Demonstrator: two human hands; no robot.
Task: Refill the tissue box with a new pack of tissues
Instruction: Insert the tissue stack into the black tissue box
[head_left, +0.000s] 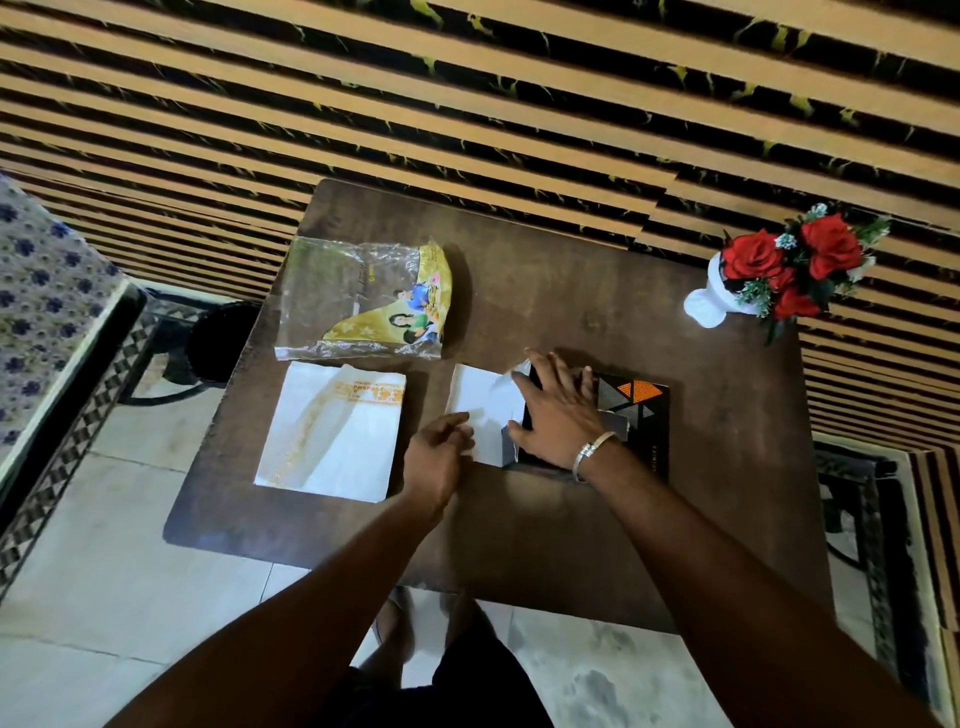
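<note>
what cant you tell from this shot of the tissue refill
- Opening of the box: head view, covered by the right hand.
- How far the tissues are inside: same hand hides their right end.
- Left hand: fingertips rest at the tissues' edge; pinching or only touching is unclear.
- Wrapper print: too small to read.

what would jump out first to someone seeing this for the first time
Probably the red roses in a white vase at the table's far right corner, bright against the dark wood. Next, mid-table, the left hand and right hand work a white tissue stack into the black tissue box. To the left lie another tissue pile and an empty yellow wrapper.
</note>
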